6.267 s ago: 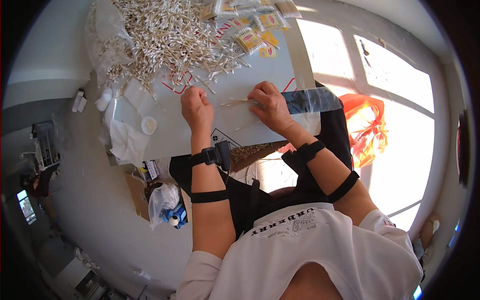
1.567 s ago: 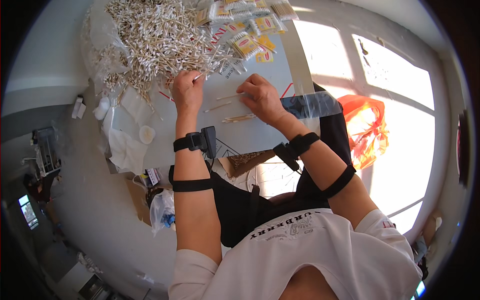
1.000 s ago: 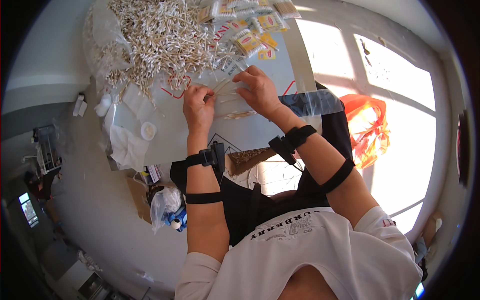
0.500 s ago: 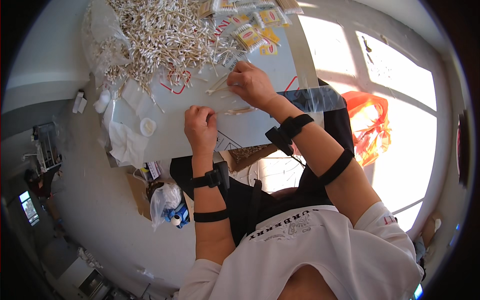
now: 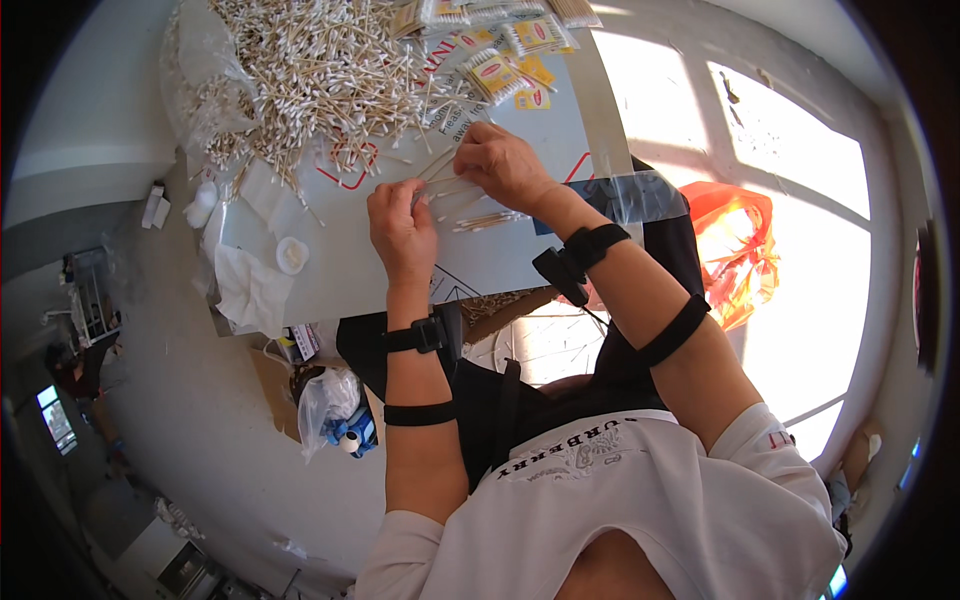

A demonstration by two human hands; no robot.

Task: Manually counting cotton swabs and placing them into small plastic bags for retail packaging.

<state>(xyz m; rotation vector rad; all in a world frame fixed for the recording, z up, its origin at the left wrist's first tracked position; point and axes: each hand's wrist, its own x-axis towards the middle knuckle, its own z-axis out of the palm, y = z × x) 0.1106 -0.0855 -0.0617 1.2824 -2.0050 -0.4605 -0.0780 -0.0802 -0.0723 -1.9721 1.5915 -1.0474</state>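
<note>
My left hand is closed, thumb and fingertips pinched together; what lies between them is too small to make out. To its right, my right hand bends over the table with its fingers pinched on thin cotton swabs, whose sticks poke out toward my left hand. Between and just below the hands, a small row of cotton swabs lies side by side. Beyond both hands spreads a big heap of loose cotton swabs, partly inside a clear plastic bag.
Yellow-labelled packs of swabs lie at the table's far right. A small white round dish and a white tissue sit near the left edge. An orange plastic bag rests on the floor at right, an open carton at lower left.
My left hand has moved a little away from me, up toward the loose swabs by my right hand. The right hand stays almost in place, its fingers shifting slightly.
</note>
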